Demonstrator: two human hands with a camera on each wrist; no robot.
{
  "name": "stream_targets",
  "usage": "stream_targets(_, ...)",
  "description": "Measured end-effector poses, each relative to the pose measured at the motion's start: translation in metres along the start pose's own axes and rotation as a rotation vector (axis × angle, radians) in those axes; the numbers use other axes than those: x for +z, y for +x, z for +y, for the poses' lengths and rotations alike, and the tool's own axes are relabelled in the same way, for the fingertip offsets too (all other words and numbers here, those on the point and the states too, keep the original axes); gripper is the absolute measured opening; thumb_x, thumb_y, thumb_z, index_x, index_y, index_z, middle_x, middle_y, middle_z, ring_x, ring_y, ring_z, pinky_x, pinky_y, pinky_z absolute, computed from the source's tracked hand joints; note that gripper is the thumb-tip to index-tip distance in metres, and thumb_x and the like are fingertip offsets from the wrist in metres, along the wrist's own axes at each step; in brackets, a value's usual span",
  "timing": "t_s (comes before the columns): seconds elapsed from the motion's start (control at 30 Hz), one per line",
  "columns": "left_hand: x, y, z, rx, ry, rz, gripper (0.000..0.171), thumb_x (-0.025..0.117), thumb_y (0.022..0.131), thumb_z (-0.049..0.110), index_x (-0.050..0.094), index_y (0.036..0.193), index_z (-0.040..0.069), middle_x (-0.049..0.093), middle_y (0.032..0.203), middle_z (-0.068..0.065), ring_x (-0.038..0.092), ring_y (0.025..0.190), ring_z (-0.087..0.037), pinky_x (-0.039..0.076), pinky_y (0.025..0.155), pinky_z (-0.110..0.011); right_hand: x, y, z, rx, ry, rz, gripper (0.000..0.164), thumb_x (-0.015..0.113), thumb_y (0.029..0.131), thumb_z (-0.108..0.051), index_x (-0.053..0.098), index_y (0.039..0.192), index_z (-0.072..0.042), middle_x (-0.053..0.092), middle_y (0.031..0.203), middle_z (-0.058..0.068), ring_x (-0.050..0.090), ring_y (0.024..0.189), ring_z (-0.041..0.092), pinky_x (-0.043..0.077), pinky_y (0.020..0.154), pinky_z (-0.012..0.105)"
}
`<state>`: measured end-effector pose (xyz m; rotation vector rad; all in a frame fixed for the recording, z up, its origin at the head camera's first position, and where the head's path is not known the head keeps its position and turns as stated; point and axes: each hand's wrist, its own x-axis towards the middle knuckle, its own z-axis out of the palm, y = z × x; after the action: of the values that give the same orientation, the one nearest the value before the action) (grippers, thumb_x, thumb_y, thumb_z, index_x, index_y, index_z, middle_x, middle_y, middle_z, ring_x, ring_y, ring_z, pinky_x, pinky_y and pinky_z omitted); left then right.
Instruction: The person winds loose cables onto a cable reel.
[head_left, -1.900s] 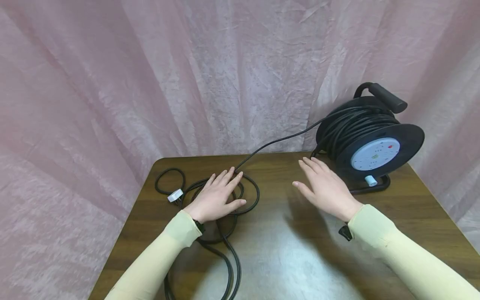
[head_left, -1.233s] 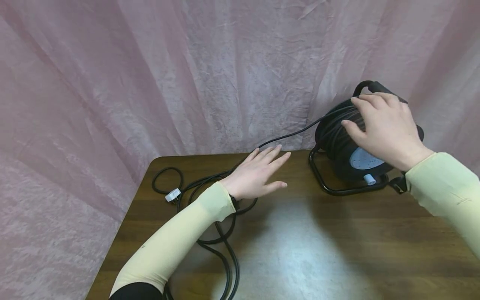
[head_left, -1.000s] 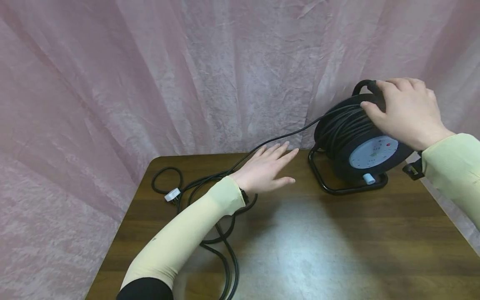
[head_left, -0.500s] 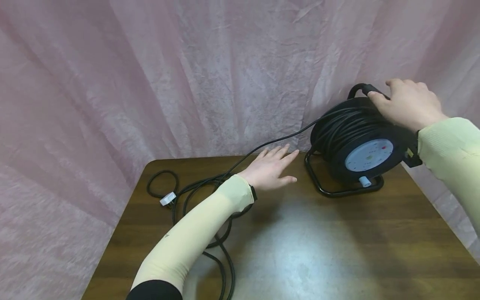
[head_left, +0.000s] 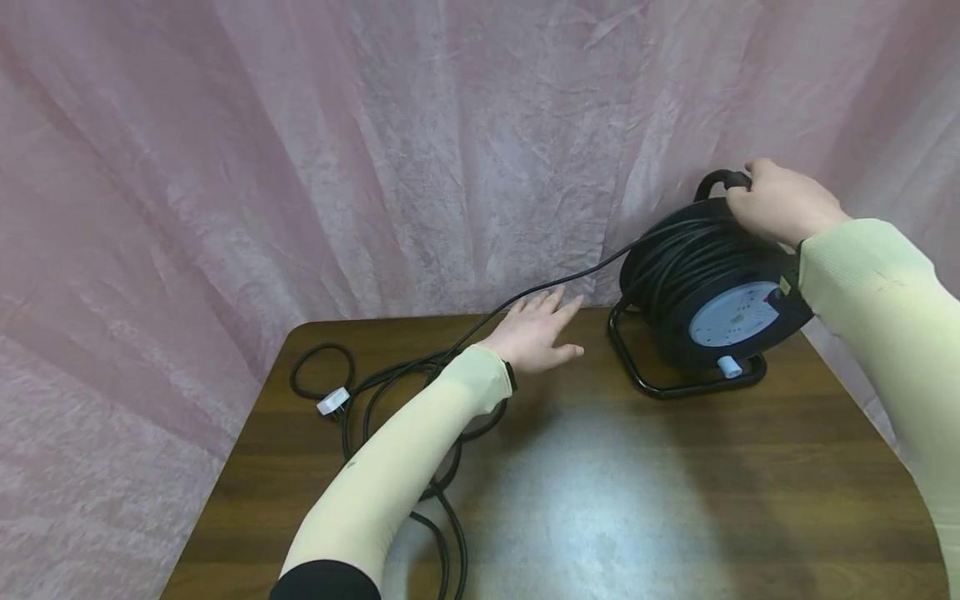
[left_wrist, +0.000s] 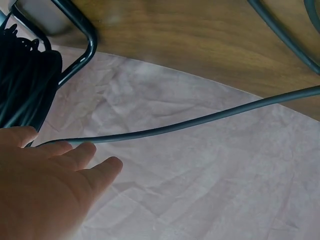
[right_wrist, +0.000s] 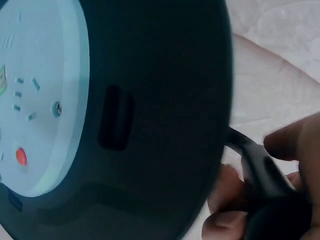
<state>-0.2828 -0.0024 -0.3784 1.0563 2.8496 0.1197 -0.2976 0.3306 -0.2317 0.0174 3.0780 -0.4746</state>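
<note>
A black cable reel stands on a tubular frame at the table's back right, black cable wound round its drum. My right hand grips the black handle on top. In the right wrist view, curled fingers wrap that handle. My left hand is spread with straight fingers, close to the run of cable that leaves the reel. The left wrist view shows the fingers beside this cable; whether they touch it I cannot tell. A pale socket plate faces the front.
Loose loops of cable lie on the left of the wooden table, partly under my left forearm. A white plug rests among them. Pink curtain hangs directly behind the table's back edge.
My right hand has moved from above the table up to the reel and taken hold of its handle. My left hand has shifted right from over the loops, fingers still spread.
</note>
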Motion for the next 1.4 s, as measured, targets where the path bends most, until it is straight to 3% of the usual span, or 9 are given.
stream_targets(0.07, 0.000, 0.001, 0.000, 0.000, 0.001, -0.009, 0.081, 0.047, 0.099, 0.060, 0.008, 0.161, 0.026, 0.004, 0.166, -0.009, 0.003, 0.150, -0.026, 0.007, 0.120, -0.050, 0.001, 0.003, -0.001, 0.002, -0.008, 0.000, 0.077, 0.025, 0.104, -0.048, 0.006, 0.155, 0.007, 0.021, 0.150, 0.040, 0.029, 0.128, 0.061, 0.027, 0.098, 0.075)
stream_targets(0.3, -0.001, 0.011, -0.005, -0.034, 0.035, 0.000, 0.082, 0.045, 0.099, 0.061, 0.005, 0.162, 0.025, 0.003, 0.166, -0.008, 0.008, 0.150, -0.030, 0.013, 0.119, -0.053, 0.003, 0.007, 0.002, 0.005, -0.011, 0.011, 0.073, 0.024, 0.105, -0.050, 0.001, 0.158, -0.005, 0.007, 0.157, 0.034, 0.015, 0.137, 0.059, 0.017, 0.104, 0.076)
stream_targets(0.63, 0.009, 0.020, -0.038, -0.253, -0.047, -0.061, 0.087, 0.049, 0.099, 0.056, -0.003, 0.161, 0.024, 0.004, 0.166, -0.012, 0.007, 0.150, -0.032, 0.011, 0.119, -0.055, 0.007, 0.006, -0.003, 0.011, -0.014, -0.011, 0.072, 0.021, 0.105, -0.049, 0.004, 0.158, -0.003, 0.012, 0.155, 0.036, 0.017, 0.136, 0.060, 0.018, 0.104, 0.075)
stream_targets(0.77, 0.013, 0.021, -0.053, -0.294, -0.074, -0.080, 0.077, 0.043, 0.104, 0.051, 0.000, 0.161, 0.023, 0.018, 0.164, -0.008, 0.017, 0.149, -0.030, 0.013, 0.119, -0.055, 0.006, 0.005, -0.008, 0.009, -0.004, -0.016, 0.072, 0.021, 0.106, -0.048, 0.006, 0.158, -0.002, 0.014, 0.155, 0.037, 0.020, 0.135, 0.060, 0.019, 0.104, 0.075)
stream_targets(0.93, 0.021, 0.020, -0.069, -0.278, -0.070, -0.096, 0.063, 0.036, 0.107, 0.047, 0.014, 0.161, 0.023, 0.034, 0.158, -0.005, 0.031, 0.143, -0.028, 0.025, 0.116, -0.050, 0.008, 0.005, -0.017, 0.014, 0.027, -0.026, 0.071, 0.022, 0.106, -0.047, 0.008, 0.158, -0.001, 0.018, 0.154, 0.037, 0.022, 0.135, 0.059, 0.021, 0.104, 0.074)
stream_targets(1.07, 0.023, 0.023, -0.078, -0.271, -0.087, -0.022, 0.064, 0.039, 0.107, 0.044, 0.013, 0.161, 0.023, 0.022, 0.162, -0.008, 0.028, 0.144, -0.030, 0.033, 0.112, -0.048, 0.009, 0.006, -0.024, 0.008, 0.031, -0.024, 0.071, 0.021, 0.105, -0.047, 0.010, 0.158, 0.000, 0.019, 0.154, 0.036, 0.022, 0.135, 0.058, 0.021, 0.105, 0.073)
stream_targets(1.23, 0.019, 0.034, -0.080, -0.213, -0.165, 0.031, 0.068, 0.040, 0.107, 0.039, 0.002, 0.161, 0.022, 0.006, 0.166, -0.005, 0.012, 0.150, -0.029, 0.017, 0.120, -0.044, 0.013, 0.008, -0.034, -0.003, 0.032, -0.020, 0.070, 0.021, 0.106, -0.047, 0.012, 0.158, -0.001, 0.020, 0.154, 0.035, 0.023, 0.135, 0.058, 0.021, 0.105, 0.072)
stream_targets(1.33, 0.019, 0.041, -0.074, -0.181, -0.180, 0.013, 0.065, 0.037, 0.108, 0.040, 0.005, 0.162, 0.022, 0.018, 0.164, -0.002, 0.014, 0.149, -0.027, 0.012, 0.121, -0.038, 0.017, 0.007, -0.038, -0.005, 0.033, -0.015, 0.068, 0.021, 0.106, -0.045, 0.014, 0.157, -0.001, 0.023, 0.153, 0.035, 0.026, 0.134, 0.058, 0.023, 0.105, 0.072)
stream_targets(1.4, 0.021, 0.043, -0.070, -0.169, -0.166, 0.016, 0.058, 0.035, 0.109, 0.041, 0.017, 0.161, 0.024, 0.031, 0.160, -0.001, 0.022, 0.147, -0.025, 0.019, 0.119, -0.038, 0.019, 0.007, -0.039, -0.005, 0.039, -0.014, 0.068, 0.021, 0.106, -0.045, 0.015, 0.157, -0.002, 0.024, 0.153, 0.035, 0.026, 0.134, 0.058, 0.023, 0.105, 0.072)
